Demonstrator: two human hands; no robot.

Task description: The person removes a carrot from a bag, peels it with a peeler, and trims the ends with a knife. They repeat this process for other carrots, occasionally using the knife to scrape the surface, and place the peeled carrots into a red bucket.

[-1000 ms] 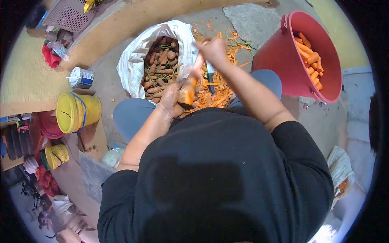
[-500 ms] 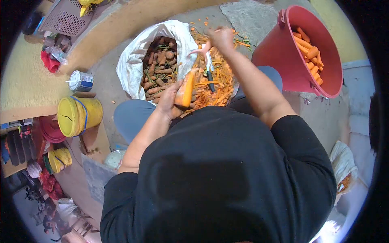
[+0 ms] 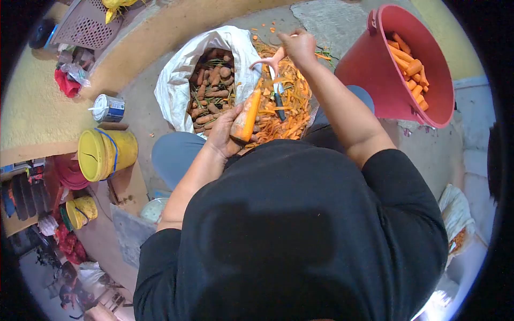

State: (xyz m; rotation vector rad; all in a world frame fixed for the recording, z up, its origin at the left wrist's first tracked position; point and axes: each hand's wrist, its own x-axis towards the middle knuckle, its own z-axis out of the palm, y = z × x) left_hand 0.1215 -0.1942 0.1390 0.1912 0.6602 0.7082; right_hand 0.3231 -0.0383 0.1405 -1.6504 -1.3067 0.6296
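Observation:
My left hand (image 3: 226, 132) is closed round the thick end of a large carrot (image 3: 248, 117), which points up and away from me. Bright orange flesh shows along one side of it, with a paler unpeeled strip beside that. My right hand (image 3: 299, 47) grips a pink Y-shaped peeler (image 3: 272, 62), its head just beyond the carrot's tip and apart from it. Under the peeler lies a knife (image 3: 279, 106) with a dark handle, on a heap of orange peelings (image 3: 296, 101). A white sack (image 3: 174, 93) of unpeeled carrots (image 3: 216, 93) stands open to the left.
At right, a tilted red bucket (image 3: 358, 75) holds peeled carrots (image 3: 412, 69). A tin can (image 3: 108, 108) and a yellow bucket (image 3: 120, 151) stand at left, below a low wall (image 3: 144, 48). Another sack (image 3: 455, 211) lies at far right.
The peeler has shifted slightly and its head now shows more clearly over the knife. The carrot has turned a little in my left hand, showing an unpeeled strip.

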